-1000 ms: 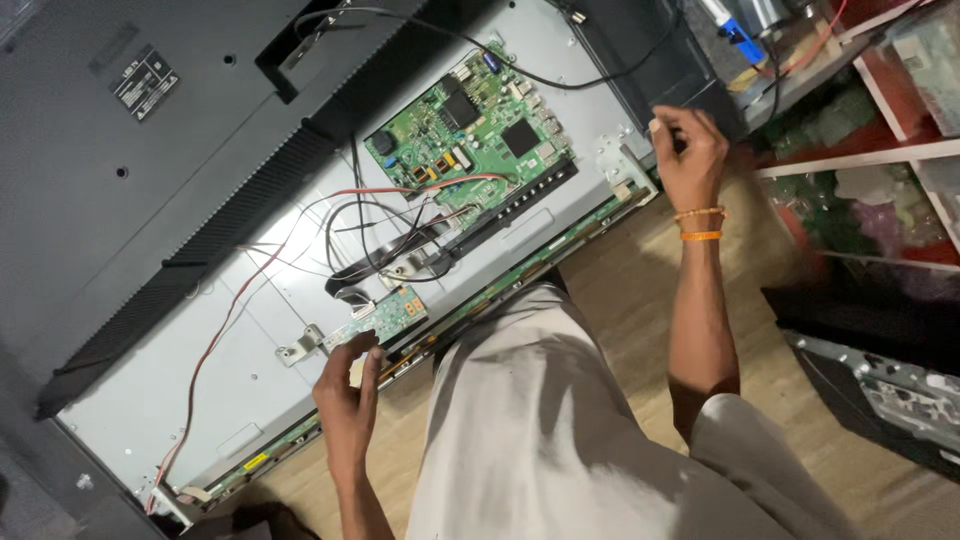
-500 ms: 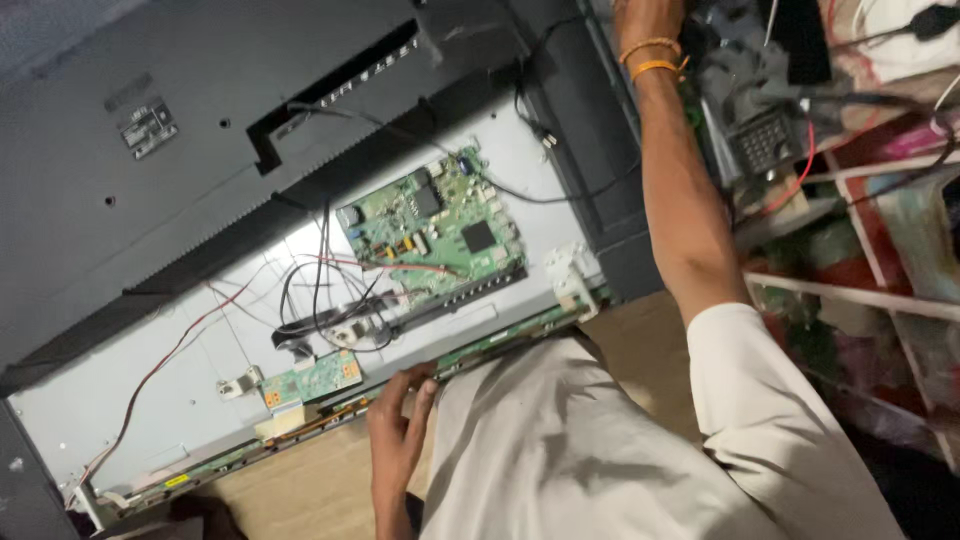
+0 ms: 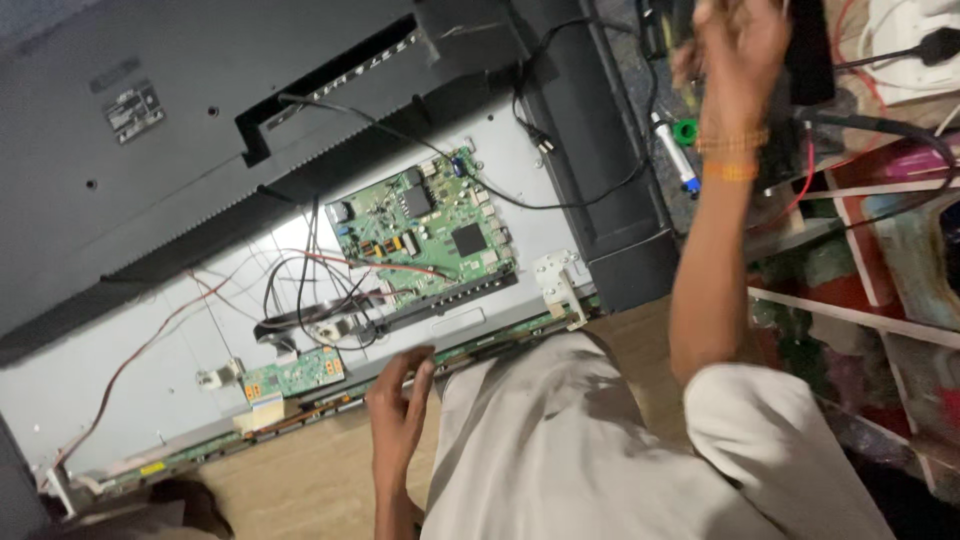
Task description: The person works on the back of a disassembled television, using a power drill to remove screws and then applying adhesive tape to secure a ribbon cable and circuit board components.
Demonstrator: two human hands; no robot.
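I see the opened television panel point(image 3: 130, 400) lying across the frame's centre and left, its green main board point(image 3: 425, 235) mid-frame. My left hand point(image 3: 400, 415), lower centre, rests loose fingers point(image 3: 425, 375) on the panel's lower edge, just right of the small green board point(image 3: 295, 375). My right hand point(image 3: 735, 50), upper right, is blurred; I cannot tell its grip.
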